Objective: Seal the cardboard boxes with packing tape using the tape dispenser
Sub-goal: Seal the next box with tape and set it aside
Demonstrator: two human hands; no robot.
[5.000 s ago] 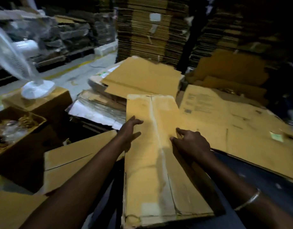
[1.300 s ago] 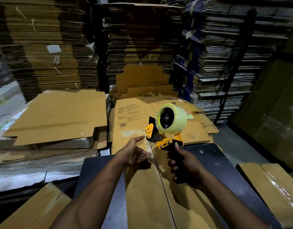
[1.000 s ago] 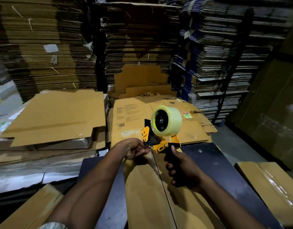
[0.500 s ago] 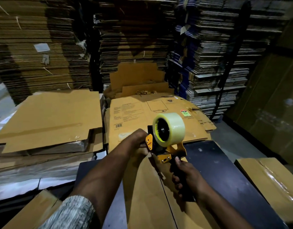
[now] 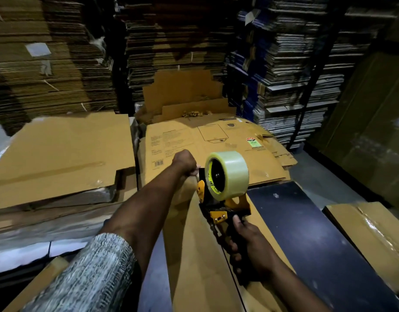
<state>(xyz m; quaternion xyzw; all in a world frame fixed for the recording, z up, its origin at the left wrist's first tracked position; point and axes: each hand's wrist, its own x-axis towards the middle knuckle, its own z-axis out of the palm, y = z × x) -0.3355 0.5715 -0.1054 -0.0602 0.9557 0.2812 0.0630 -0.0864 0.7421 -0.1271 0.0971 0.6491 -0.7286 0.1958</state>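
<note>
Tape dispenser (image 5: pixel 223 190) lower, left hand (image 5: pixel 185 162) farther forward

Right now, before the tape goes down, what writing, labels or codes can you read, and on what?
Nothing reads cleanly.
Tape roll: black letters on its yellow-green core, maybe "SRI", too blurred to be sure.
Printed flat carton: text block, barcode with digits, outlined panel, all too small.
Red-and-green sticker on that carton: wording unreadable.
White paper on the left cardboard stack: no readable text.

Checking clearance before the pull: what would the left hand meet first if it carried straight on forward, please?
Probably the printed flattened cardboard sheet just beyond the left hand; depth is unclear.
</note>
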